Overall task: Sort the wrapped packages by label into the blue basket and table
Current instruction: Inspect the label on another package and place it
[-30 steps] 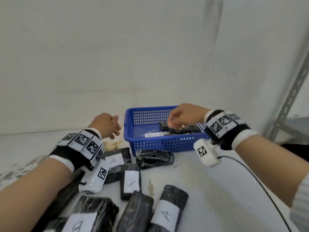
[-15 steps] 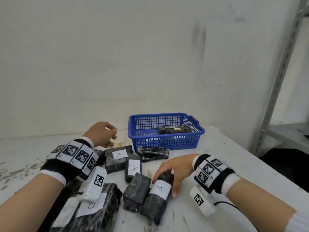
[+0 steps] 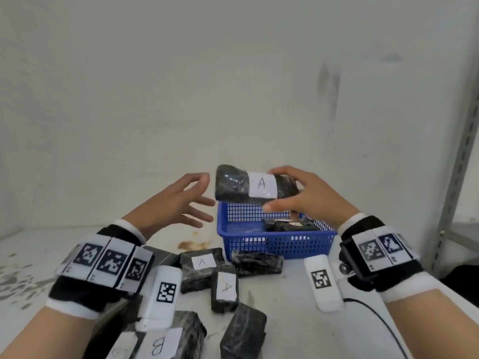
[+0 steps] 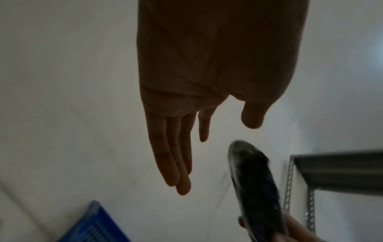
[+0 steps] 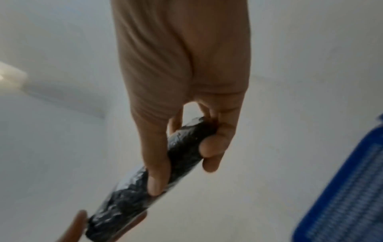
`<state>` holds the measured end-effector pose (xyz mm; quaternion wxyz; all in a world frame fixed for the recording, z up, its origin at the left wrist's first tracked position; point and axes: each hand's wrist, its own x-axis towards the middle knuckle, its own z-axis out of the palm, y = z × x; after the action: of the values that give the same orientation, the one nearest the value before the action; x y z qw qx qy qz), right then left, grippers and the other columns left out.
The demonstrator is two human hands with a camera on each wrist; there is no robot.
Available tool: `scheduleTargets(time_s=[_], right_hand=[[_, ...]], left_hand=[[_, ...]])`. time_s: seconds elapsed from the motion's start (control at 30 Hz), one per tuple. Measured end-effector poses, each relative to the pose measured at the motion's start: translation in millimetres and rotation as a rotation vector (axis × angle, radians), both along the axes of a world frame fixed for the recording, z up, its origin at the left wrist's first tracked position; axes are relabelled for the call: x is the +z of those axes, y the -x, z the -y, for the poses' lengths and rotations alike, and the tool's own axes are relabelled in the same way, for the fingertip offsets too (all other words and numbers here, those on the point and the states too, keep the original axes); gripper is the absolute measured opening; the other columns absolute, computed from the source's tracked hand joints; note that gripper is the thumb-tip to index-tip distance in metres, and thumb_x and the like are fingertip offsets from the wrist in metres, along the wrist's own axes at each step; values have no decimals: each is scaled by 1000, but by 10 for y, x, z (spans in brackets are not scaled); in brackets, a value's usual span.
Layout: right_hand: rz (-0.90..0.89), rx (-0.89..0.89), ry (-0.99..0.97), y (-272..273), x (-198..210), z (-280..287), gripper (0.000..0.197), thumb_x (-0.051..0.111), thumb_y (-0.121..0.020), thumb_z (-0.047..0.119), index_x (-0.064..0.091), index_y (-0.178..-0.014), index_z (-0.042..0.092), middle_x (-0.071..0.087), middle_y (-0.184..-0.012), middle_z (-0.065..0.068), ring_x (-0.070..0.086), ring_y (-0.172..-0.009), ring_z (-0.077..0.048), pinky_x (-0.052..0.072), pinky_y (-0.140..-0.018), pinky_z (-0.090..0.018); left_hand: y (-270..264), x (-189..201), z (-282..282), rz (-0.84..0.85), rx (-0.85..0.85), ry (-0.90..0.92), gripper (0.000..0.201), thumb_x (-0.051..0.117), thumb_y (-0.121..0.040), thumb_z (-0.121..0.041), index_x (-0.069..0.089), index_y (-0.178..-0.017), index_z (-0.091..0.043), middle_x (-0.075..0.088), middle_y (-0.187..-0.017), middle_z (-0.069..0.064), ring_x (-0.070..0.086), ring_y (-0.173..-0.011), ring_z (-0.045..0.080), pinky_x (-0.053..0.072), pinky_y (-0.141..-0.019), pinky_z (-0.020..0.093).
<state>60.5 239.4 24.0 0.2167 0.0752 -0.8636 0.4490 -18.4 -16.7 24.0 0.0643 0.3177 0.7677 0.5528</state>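
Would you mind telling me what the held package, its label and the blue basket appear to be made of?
Held package in the right hand: dark contents under glossy clear film, judging by crinkled highlights; contents unknown.
Label: matte white paper, handwritten "A".
Blue basket: probably moulded plastic, with uniform colour and lattice walls.

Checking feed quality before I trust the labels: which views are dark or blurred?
Head view: evenly lit, the A on the black wrapped package reads clearly. Left wrist view: left hand backlit, nearly silhouetted. Right wrist view: blue plastic basket motion-blurred at the edge.
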Motion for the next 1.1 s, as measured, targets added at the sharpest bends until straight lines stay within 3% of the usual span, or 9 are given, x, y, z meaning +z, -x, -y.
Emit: scheduleTargets(time_s=[0.07, 0.17, 0.27, 0.33, 0.47, 0.63, 0.8, 1.0, 1.1], right_hand=[[-102, -10, 45, 82, 62, 144, 60, 90, -70, 15, 63, -121, 30, 66, -114, 7, 61, -57, 1, 53, -51, -24], [-154, 43, 108, 226, 41, 260, 63, 85, -77, 17, 59, -130, 37, 66, -121, 7, 67, -86, -7, 56, -64, -22], [-175, 62, 241, 329, -5, 297, 58, 72, -90, 17, 50, -139, 41, 72, -114, 1, 73, -83, -14, 53, -71, -14], [-196, 54, 302, 393, -14, 309, 55, 69, -92, 15, 52, -137, 39, 74, -112, -2, 74, -77, -19, 55, -68, -18], [-214, 120, 373, 491, -8, 335, 53, 72, -87, 18, 57, -134, 38, 74, -110, -8, 69, -67, -25, 54, -55, -27], [-274, 109, 338, 542, -48, 342, 48, 69, -89, 16, 58, -133, 34, 74, -84, -4, 62, -56, -17, 53, -61, -27], [-268, 108, 302, 523, -48, 328, 52, 69, -89, 16, 55, -136, 34, 75, -80, -2, 65, -63, -17, 55, -63, -26], [-280, 81, 259, 447, -17, 375, 56, 72, -86, 17, 54, -136, 35, 73, -75, 5, 63, -57, -13, 56, -66, -25], [-275, 72, 255, 441, -10, 430, 56, 73, -87, 16, 54, -136, 34, 72, -72, 7, 62, -55, -12, 56, -64, -25]], left_hand=[[-34, 27, -85, -45, -5, -113, 49, 55, -90, -50, 47, -133, -28, 71, -111, 7, 74, -86, 24, 60, -75, 35], [10, 24, -172, -91, 70, -321, 36, 49, -100, -19, 48, -135, -14, 69, -113, 15, 73, -80, 26, 61, -70, 31], [139, -4, -123, -48, 103, -425, 48, 48, -100, -11, 37, -142, -29, 71, -106, 15, 73, -82, 29, 61, -73, 33], [228, -17, -78, -27, 87, -442, 52, 52, -98, -12, 38, -143, -33, 72, -104, 15, 73, -89, 30, 61, -78, 35], [339, -60, -71, -83, 119, -529, 39, 57, -94, -8, 52, -132, -15, 72, -109, 18, 73, -89, 25, 60, -77, 29], [319, -117, -70, -169, 165, -524, 52, 62, -90, -20, 44, -138, -31, 74, -105, 3, 75, -85, 18, 55, -73, 15], [303, -123, -93, -258, 183, -466, 52, 66, -87, -17, 48, -134, -27, 73, -100, -5, 74, -81, 10, 50, -66, 8], [260, -123, -98, -312, 226, -416, 61, 70, -82, -29, 44, -137, -33, 70, -103, -6, 73, -71, 10, 50, -66, 9], [230, -121, -99, -326, 232, -394, 77, 69, -71, -45, 38, -141, -35, 69, -108, -5, 73, -73, 10, 53, -69, 15]])
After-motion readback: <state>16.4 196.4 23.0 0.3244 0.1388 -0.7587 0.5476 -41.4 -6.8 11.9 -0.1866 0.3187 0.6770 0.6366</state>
